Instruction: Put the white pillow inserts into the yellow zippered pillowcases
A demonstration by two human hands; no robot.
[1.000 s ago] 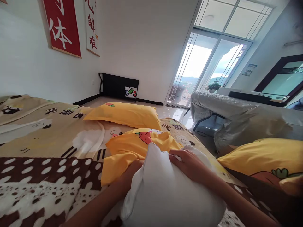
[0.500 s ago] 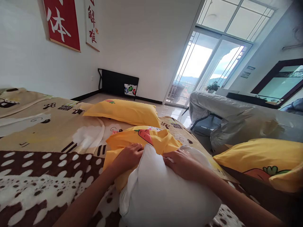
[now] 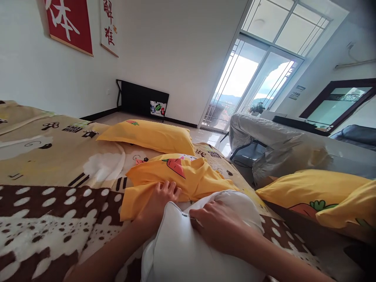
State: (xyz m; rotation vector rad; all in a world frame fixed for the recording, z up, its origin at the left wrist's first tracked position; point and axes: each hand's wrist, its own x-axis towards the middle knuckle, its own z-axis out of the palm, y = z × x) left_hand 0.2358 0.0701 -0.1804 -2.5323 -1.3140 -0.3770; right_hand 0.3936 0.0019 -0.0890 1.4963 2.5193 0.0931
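A plump white pillow (image 3: pixel 188 250) lies on the bed right in front of me. My right hand (image 3: pixel 216 225) presses down on its top, fingers curled into the white fabric. A crumpled yellow pillowcase with a carrot print (image 3: pixel 179 178) lies just beyond the pillow. My left hand (image 3: pixel 160 196) rests on the near edge of that pillowcase, fingers bent and gripping the yellow cloth beside the pillow's corner.
The bed carries a tan and brown sheep-print blanket (image 3: pixel 58 164). A filled yellow pillow (image 3: pixel 147 135) lies further back, and more yellow pillows (image 3: pixel 317 192) sit at the right. A grey covered sofa (image 3: pixel 282 145) stands beyond the bed's right edge, before glass balcony doors (image 3: pixel 249 86).
My left hand came out from behind the white pillow and now holds the pillowcase edge. My right hand slid nearer along the pillow top. The view shifted slightly left.
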